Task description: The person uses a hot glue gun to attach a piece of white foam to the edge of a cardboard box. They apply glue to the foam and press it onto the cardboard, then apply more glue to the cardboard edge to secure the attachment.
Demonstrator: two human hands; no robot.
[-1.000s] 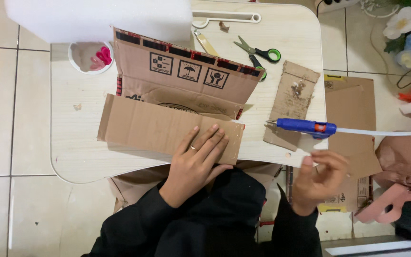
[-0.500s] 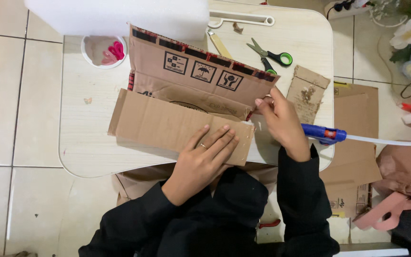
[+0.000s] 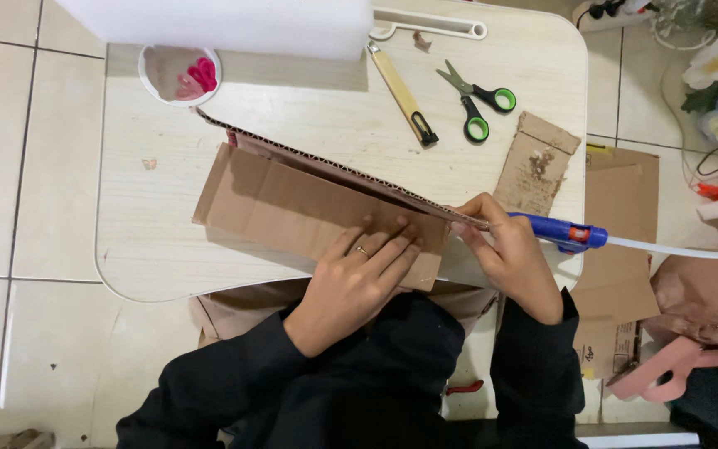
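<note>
A brown cardboard flap (image 3: 292,208) lies flat on the pale wooden table (image 3: 151,241). My left hand (image 3: 359,278) presses palm-down on its near right part, fingers spread, a ring on one finger. A second cardboard panel (image 3: 334,170) stands upright on edge along the flap's far side, seen edge-on. My right hand (image 3: 504,254) pinches the right end of that upright panel. A blue glue gun (image 3: 563,233) lies just right of my right hand, a white glue stick trailing from it.
Green-handled scissors (image 3: 475,100) and a wooden-handled cutter (image 3: 400,91) lie at the back. A torn cardboard scrap (image 3: 538,162) sits right of them. A white cup (image 3: 178,73) with pink bits stands back left, beside a white foam block (image 3: 234,25). More cardboard covers the floor at right.
The printed cardboard panel has swung from leaning back to standing upright, edge-on. My right hand came from the table's edge to the panel's right end. My left hand stayed pressed on the flap.
</note>
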